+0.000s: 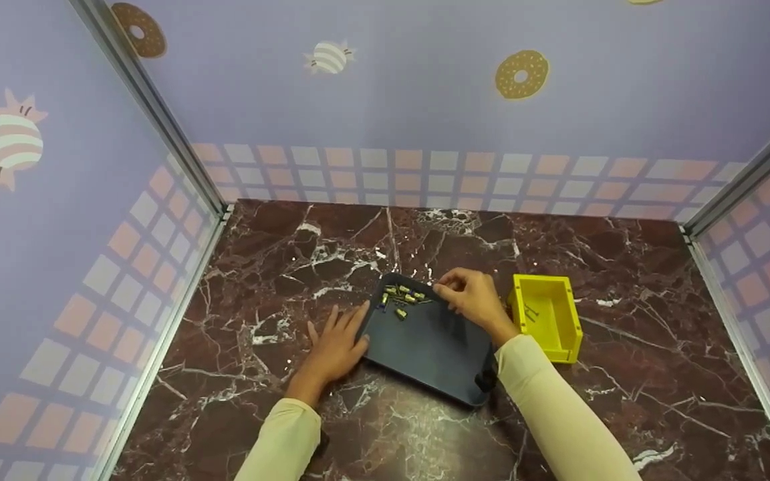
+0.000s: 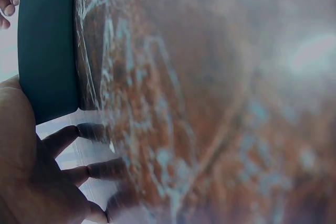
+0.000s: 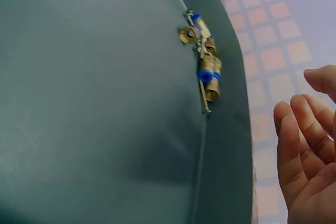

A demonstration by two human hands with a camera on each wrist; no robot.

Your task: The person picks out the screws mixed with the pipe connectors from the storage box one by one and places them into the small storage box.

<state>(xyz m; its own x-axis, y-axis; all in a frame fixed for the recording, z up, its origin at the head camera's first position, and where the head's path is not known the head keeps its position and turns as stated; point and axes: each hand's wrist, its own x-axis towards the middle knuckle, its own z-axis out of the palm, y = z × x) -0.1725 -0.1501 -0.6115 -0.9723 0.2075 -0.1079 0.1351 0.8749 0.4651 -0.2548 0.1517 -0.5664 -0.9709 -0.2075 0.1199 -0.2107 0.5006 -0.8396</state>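
Observation:
A dark shallow tray (image 1: 425, 351) lies slightly turned on the marbled table. Several brass fittings (image 3: 208, 65) with blue rings lie heaped along its far edge, and thin screws (image 3: 203, 97) are mixed in among them. My left hand (image 1: 338, 344) rests flat at the tray's left edge, fingers spread on the table. Over the far right part of the tray hovers my right hand (image 1: 473, 297), its fingers loosely bent. The right wrist view shows a gap between thumb and fingertips (image 3: 287, 124), with nothing seen between them.
To the right of the tray stands a yellow bin (image 1: 576, 334) with a few screws (image 1: 531, 312) inside. Patterned walls (image 1: 385, 120) enclose the table at the back and both sides. A black object (image 1: 485, 381) sits at the tray's right side, partly hidden by the sleeve.

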